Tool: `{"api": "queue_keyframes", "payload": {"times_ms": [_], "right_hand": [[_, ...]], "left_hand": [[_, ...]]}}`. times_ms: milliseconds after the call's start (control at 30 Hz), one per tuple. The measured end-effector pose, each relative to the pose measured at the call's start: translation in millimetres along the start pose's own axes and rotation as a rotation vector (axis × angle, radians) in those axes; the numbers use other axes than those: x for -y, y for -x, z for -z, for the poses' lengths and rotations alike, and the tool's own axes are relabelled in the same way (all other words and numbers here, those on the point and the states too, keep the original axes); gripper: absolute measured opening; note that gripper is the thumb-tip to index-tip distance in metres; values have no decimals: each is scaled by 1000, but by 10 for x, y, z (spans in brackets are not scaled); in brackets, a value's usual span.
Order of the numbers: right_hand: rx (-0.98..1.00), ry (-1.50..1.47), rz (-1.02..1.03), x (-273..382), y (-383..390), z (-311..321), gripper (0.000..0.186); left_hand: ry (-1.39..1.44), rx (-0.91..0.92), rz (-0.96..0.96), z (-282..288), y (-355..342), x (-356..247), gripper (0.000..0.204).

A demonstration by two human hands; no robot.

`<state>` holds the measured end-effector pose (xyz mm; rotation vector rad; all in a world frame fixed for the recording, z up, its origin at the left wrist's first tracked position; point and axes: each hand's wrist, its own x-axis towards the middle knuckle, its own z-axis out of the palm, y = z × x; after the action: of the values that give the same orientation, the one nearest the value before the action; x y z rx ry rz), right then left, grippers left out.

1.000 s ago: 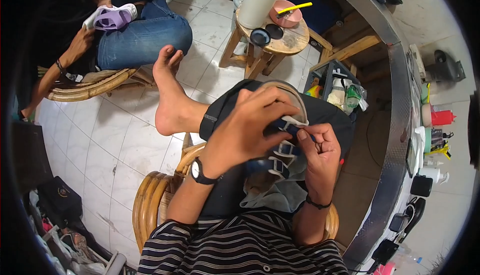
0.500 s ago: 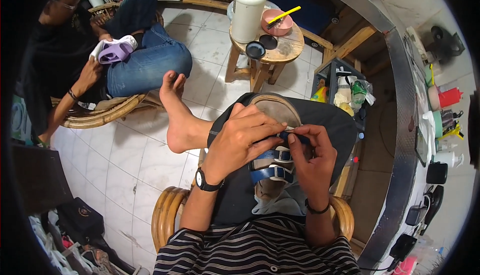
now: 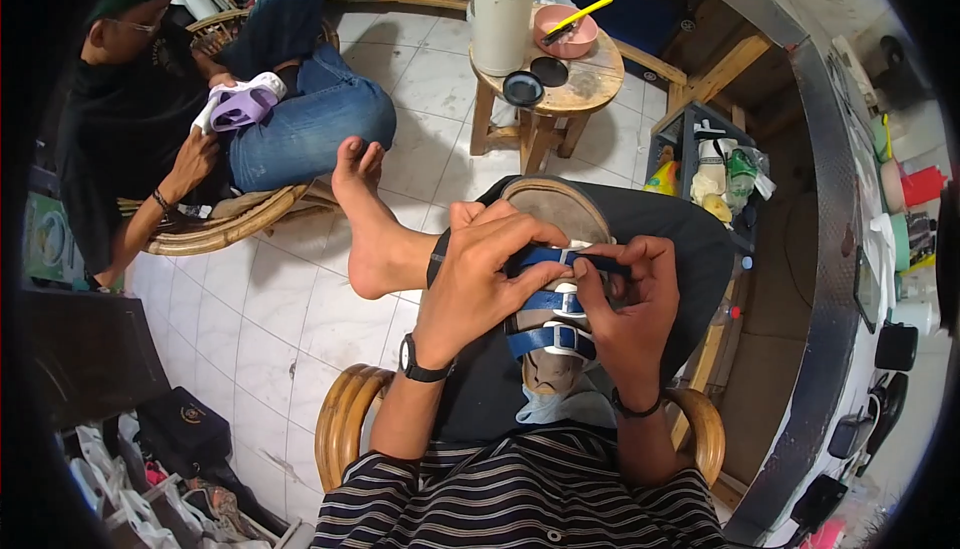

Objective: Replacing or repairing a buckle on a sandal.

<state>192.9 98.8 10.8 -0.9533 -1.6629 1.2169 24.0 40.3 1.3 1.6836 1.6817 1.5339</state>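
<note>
We see a sandal (image 3: pixel 556 279) with a tan footbed and blue straps lying sole-down on the person's lap, toe end pointing away from the body, and we take it as our landmark. The left hand (image 3: pixel 478 284) lies over the sandal's left side, fingers curled across the footbed and the thumb and forefinger pressed on the uppermost blue strap (image 3: pixel 560 257). The right hand (image 3: pixel 625 314) comes in from the sandal's right side, its fingertips closed in a pinch on the same strap near a small pale buckle (image 3: pixel 572 252); the two hands nearly touch there. Two more blue straps cross the sandal nearer the body. A black watch (image 3: pixel 420 364) sits on the left wrist. Left of the sandal a bare foot (image 3: pixel 368 224) rests on the white tiled floor (image 3: pixel 270 299). Beyond the sandal stands a small round wooden table (image 3: pixel 580 84) carrying a white bottle (image 3: pixel 502 14), a pink bowl (image 3: pixel 565 34) and two dark lids (image 3: pixel 535 79). Far left of the sandal another person sits in a rattan chair (image 3: pixel 215 229), holding a lilac slipper (image 3: pixel 240 104).
</note>
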Motion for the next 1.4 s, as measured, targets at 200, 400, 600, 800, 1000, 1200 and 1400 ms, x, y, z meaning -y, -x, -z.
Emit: {"api": "queue_keyframes", "payload": {"times_ms": [200,400,600,800,1000,1200,1400], "right_hand": [[44,-35,-13,25,25,26,32],[123,107,186,-42,1,137,41],[173,235,492,-175,-153,127,42],[328,479,776,-161,-284,146,31],[236,423,743,-244,-249,90,30],[348,463,724,-140,-376,115,36],[383,432,747,-159,-437,132,36]], "left_hand": [[-130,34,-172,-9,59,88,23],[-55,54,-183,-1,39,133,22],[91,40,-169,38,35,256,25],[233,16,-70,47,124,463,20],[327,33,-65,74,126,533,18],[419,44,0,87,128,539,18],[315,87,-51,117,90,545,21]]}}
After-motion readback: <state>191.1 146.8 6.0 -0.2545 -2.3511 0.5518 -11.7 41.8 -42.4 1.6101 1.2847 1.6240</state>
